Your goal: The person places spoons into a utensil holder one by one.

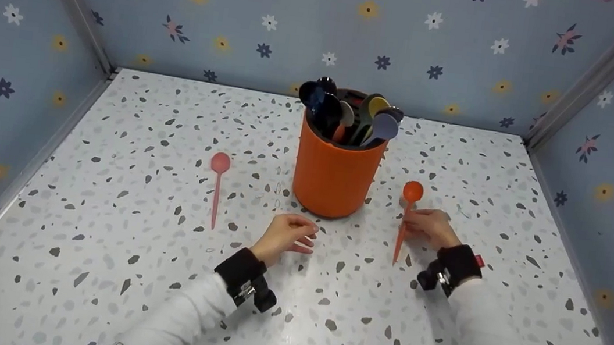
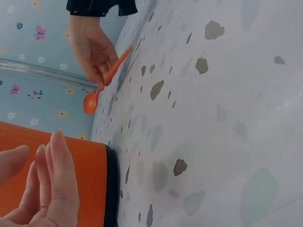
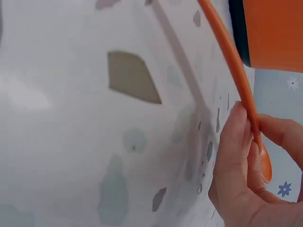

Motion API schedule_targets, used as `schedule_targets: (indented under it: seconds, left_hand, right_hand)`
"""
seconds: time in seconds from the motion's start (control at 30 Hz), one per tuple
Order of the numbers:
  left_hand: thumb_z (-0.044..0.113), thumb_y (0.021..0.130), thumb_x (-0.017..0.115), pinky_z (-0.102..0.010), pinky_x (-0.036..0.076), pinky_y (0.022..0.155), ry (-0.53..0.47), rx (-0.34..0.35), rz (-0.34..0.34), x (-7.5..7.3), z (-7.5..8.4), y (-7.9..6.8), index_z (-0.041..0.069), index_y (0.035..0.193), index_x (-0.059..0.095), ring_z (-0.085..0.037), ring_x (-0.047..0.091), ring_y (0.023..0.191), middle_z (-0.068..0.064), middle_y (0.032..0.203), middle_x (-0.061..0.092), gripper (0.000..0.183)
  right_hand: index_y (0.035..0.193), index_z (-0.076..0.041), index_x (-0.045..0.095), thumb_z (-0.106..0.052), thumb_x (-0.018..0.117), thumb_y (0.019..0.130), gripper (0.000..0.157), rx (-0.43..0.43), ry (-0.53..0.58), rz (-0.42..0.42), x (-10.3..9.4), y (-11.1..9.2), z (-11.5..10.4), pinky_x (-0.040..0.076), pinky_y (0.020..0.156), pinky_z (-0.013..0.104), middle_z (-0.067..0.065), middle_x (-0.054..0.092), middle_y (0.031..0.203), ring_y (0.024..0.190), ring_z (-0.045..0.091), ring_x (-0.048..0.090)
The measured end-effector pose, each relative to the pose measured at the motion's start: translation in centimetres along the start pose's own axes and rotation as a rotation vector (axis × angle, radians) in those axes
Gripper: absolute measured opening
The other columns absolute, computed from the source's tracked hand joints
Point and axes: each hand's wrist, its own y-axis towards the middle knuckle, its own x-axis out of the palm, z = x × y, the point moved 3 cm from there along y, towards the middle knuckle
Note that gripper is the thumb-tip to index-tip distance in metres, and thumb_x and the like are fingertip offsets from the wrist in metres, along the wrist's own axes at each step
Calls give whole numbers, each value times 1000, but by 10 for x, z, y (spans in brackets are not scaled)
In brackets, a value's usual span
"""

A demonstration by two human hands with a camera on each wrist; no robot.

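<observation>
My right hand (image 1: 430, 226) pinches an orange spoon (image 1: 412, 192) by its handle, right of the orange utensil holder (image 1: 336, 176). In the right wrist view the thumb and fingers (image 3: 232, 146) grip the handle near the bowl, and the handle casts a shadow on the tabletop. In front of the holder, my left hand (image 1: 286, 235) hovers with loosely bent fingers and holds nothing. The left wrist view has that left hand (image 2: 52, 184) beside the holder's orange wall (image 2: 90, 179). A pink spoon (image 1: 220, 165) lies on the table to the left, its bowl pointing away from me.
Several spoons and ladles stand in the holder, among them black ones, a lilac one (image 1: 385, 126) and a yellow one (image 1: 377, 106). The speckled white table (image 1: 120, 214) is bounded by flowered blue panels (image 1: 302, 19) at the back and both sides.
</observation>
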Motion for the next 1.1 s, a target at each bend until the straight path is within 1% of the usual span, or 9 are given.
schedule_targets:
  seconds: [0.1, 0.17, 0.33, 0.47, 0.6, 0.77, 0.83, 1.0, 1.1]
  left_hand:
    - [3, 83, 56, -33, 56, 65, 0, -3, -27, 2, -2, 0, -11, 101, 55, -29, 60, 74, -13, 82, 58, 23]
    - [3, 83, 57, -33, 56, 65, -4, -12, -43, 4, -3, 0, -11, 101, 56, -25, 60, 70, -14, 82, 58, 23]
    - [2, 84, 56, -33, 56, 66, -12, -25, -73, 10, -5, -1, -11, 100, 56, -17, 58, 65, -21, 89, 59, 21]
    - [1, 84, 55, -33, 55, 66, -3, -29, -92, 16, -8, -2, -12, 100, 56, -19, 59, 67, -25, 96, 58, 20]
    - [0, 84, 54, -33, 55, 67, -9, -28, -120, 23, -10, -3, -14, 100, 55, -18, 58, 66, -23, 93, 58, 21]
    - [-1, 83, 55, -34, 55, 67, -32, -31, -157, 32, -13, -5, -15, 98, 55, -17, 58, 64, -15, 82, 58, 21]
    - [-1, 83, 56, -34, 55, 67, -37, -42, -167, 35, -15, -5, -15, 98, 56, -17, 59, 65, -16, 82, 58, 20]
    - [0, 82, 56, -36, 55, 70, -43, -60, -195, 43, -18, -9, -14, 97, 57, -19, 60, 68, -20, 85, 60, 20]
    - [0, 83, 56, -37, 54, 72, -47, -71, -213, 47, -19, -11, -14, 97, 56, -17, 60, 68, -15, 82, 60, 21]
  right_hand:
    - [124, 14, 39, -4, 54, 86, 45, -8, 56, -60, 8, -7, 1, 51, 81, 32, 6, 64, 77, 72, 14, 62]
    - [125, 14, 37, -2, 54, 86, 46, 0, 129, -99, 14, -12, 1, 51, 81, 32, 7, 63, 79, 73, 15, 62]
    - [126, 13, 35, 1, 55, 85, 48, 32, 250, -167, 27, -22, 4, 52, 78, 30, 9, 62, 82, 73, 17, 63]
    - [126, 13, 35, -1, 56, 85, 48, 26, 226, -181, 35, -28, 6, 52, 80, 30, 13, 60, 92, 76, 17, 62]
    - [127, 13, 35, -2, 57, 84, 49, 30, 203, -189, 43, -34, 7, 50, 83, 31, 16, 56, 103, 80, 17, 61]
    - [128, 13, 31, 1, 56, 84, 52, 46, 275, -206, 54, -43, 8, 50, 84, 33, 18, 55, 105, 85, 20, 61]
    - [127, 13, 31, 2, 56, 84, 51, 54, 302, -206, 58, -46, 8, 49, 85, 34, 18, 54, 104, 86, 22, 61]
    - [125, 12, 34, 2, 56, 84, 48, 62, 303, -208, 67, -52, 10, 46, 88, 36, 17, 54, 104, 83, 20, 62]
    - [124, 11, 33, 1, 55, 84, 47, 51, 312, -230, 72, -56, 10, 47, 88, 35, 18, 54, 104, 82, 19, 62]
